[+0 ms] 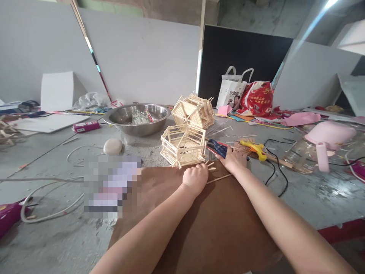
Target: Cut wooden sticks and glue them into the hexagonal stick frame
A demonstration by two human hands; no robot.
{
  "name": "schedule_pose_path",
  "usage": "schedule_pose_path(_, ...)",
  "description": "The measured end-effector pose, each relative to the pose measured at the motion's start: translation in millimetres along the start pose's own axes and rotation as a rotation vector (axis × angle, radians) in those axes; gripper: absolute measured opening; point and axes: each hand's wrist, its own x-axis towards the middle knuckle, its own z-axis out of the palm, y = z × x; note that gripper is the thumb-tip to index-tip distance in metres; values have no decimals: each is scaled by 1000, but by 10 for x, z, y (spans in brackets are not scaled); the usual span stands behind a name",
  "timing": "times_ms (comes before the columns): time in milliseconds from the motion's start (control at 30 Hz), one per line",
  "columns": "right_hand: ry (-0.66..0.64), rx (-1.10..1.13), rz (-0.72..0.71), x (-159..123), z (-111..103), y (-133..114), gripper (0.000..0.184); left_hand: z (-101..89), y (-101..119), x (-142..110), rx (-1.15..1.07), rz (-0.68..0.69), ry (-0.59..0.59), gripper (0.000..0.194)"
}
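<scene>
Two stick frames (pixel 184 154); left hand (pixel 196 177) clamped on sticks (pixel 211 166); right hand (pixel 235 156) by one blue tool (pixel 218 147), grip unclear.

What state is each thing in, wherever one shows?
Left hand: curled; hold unclear
Right hand: palm down; hold unclear
Blue-handled tool: open or shut unclear
Brown sheet: spread flat
Near stick frame: open-topped
Steel basin: upright, contents inside
Pink-lidded jug: capped
White carrier bag: standing upright

2 tan stick frames (pixel 185 156) | brn sheet (pixel 222 220) | ylw glue gun (pixel 259 151) | red bag (pixel 256 101), gold print
</scene>
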Motion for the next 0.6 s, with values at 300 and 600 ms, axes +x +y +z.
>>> schedule_pose_path(300, 8, 396, -168, -32, -127, 2, 43, -421, -228, -6, -424, 35, -137, 31)
schedule_pose_path(600, -330, 1079, -469, -90, -568, -243, 33, -591, -417, 106, -1132, -91, -226, 37)
